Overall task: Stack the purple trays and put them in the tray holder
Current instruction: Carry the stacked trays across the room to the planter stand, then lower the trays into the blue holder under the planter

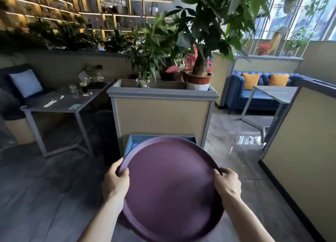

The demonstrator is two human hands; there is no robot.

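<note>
A round purple tray fills the lower middle of the head view, held level in front of me. My left hand grips its left rim, thumb on top. My right hand grips the right rim the same way. I cannot tell whether more trays lie stacked beneath it. Just beyond the tray's far edge stands a blue open-topped box, the tray holder, set against the foot of a planter; the tray hides most of it.
A tall beige planter box with potted plants rises behind the holder. A grey table with glasses stands at left, another table and a blue sofa at right. A beige partition wall flanks the right.
</note>
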